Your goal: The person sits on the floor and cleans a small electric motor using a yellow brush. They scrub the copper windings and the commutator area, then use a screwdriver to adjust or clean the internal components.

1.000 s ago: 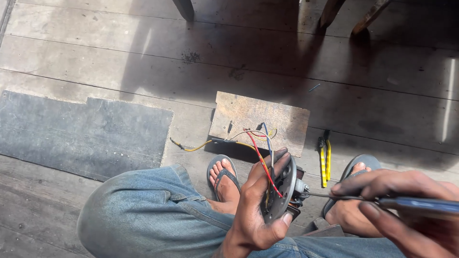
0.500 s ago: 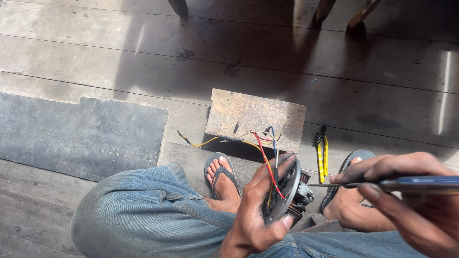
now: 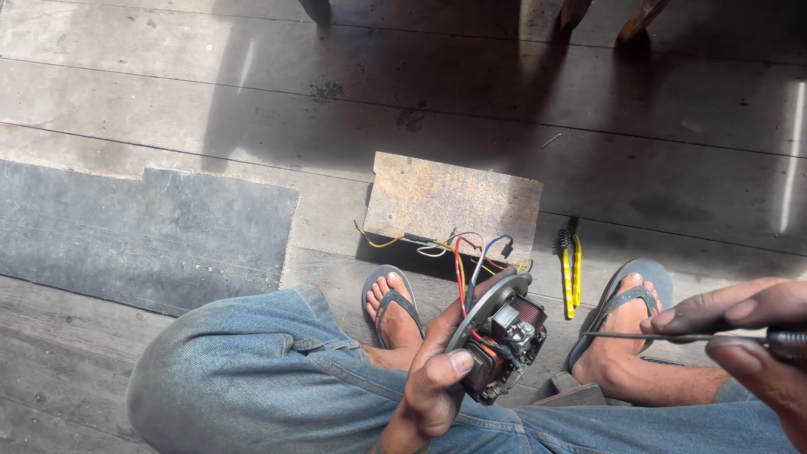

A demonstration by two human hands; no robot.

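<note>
My left hand (image 3: 433, 374) grips a small round motor part (image 3: 502, 336) with a metal disc, copper windings and red, blue, yellow and white wires (image 3: 464, 252) trailing from it. My right hand (image 3: 740, 332) at the right edge holds a screwdriver (image 3: 664, 336) by its dark handle, its thin shaft pointing left toward the part with a gap between tip and part. Both hands are above my knees in blue jeans.
A worn wooden block (image 3: 454, 202) lies on the plank floor ahead of my feet in flip-flops (image 3: 388, 303). A yellow-handled tool (image 3: 570, 269) rests beside the block. A dark mat (image 3: 143, 235) covers the floor at left. Chair legs (image 3: 318, 8) stand at the top.
The view has shifted slightly. My right hand with the screwdriver has pulled a little to the right, away from the motor part. My left hand keeps its hold.
</note>
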